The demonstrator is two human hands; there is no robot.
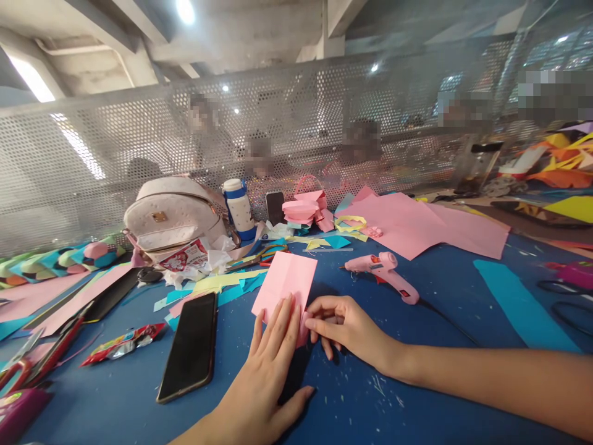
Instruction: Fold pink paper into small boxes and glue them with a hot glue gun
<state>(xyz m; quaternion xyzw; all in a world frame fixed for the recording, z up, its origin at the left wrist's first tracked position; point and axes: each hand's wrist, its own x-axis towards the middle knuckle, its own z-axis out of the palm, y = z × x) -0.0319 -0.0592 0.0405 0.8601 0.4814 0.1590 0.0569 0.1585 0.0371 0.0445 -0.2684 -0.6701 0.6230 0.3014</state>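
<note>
A rectangular sheet of pink paper [288, 275] lies on the blue table in front of me, a crease showing down it. My left hand [273, 364] rests flat on its lower part, fingers stretched out and thumb apart. With thumb and fingers pinched, my right hand [340, 324] grips the sheet's lower right edge, where a narrow strip looks folded. A pink glue gun [386, 275] lies beyond my right hand, its nozzle pointing left. Left of the paper is a black smartphone [189, 346]. Parts of the sheet are hidden under my fingers.
A pale backpack [173, 210] and a white and blue bottle [239, 210] stand by the perforated metal screen [287, 117]. Large pink sheets [417, 222] and a blue strip [523, 309] lie right. Red-handled scissors [55, 346] and a snack wrapper [123, 343] lie left. People are beyond the screen.
</note>
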